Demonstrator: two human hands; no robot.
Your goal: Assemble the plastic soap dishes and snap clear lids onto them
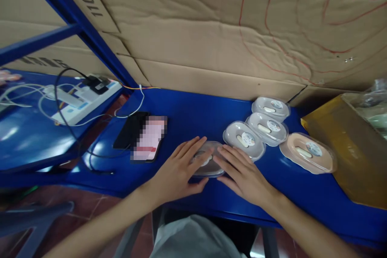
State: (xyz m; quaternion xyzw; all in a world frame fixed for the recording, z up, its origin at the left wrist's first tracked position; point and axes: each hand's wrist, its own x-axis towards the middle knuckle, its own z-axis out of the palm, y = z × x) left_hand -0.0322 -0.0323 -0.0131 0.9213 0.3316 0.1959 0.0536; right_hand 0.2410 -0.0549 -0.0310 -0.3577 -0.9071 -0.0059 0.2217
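Observation:
On the blue table, an oval grey plastic container with a clear lid point(215, 169) lies flat between my two hands. My left hand point(181, 169) rests over its left side with fingers spread. The fingers of my right hand point(242, 169) are stretched out across its right edge. Both hands partly cover the container and its label. Just beyond my right hand sits a similar grey container point(238, 131), with two more grey ones point(267, 129) point(266, 105) behind it. A peach-coloured container point(320, 157) of the same shape lies farther right.
Two phones point(128, 131) point(148, 137) lie left of my hands, one with a blurred screen. Cables run to a white power strip point(87, 102). A cardboard box point(347, 145) stands at the right; a cardboard wall point(193, 48) rises behind the blue table point(187, 109).

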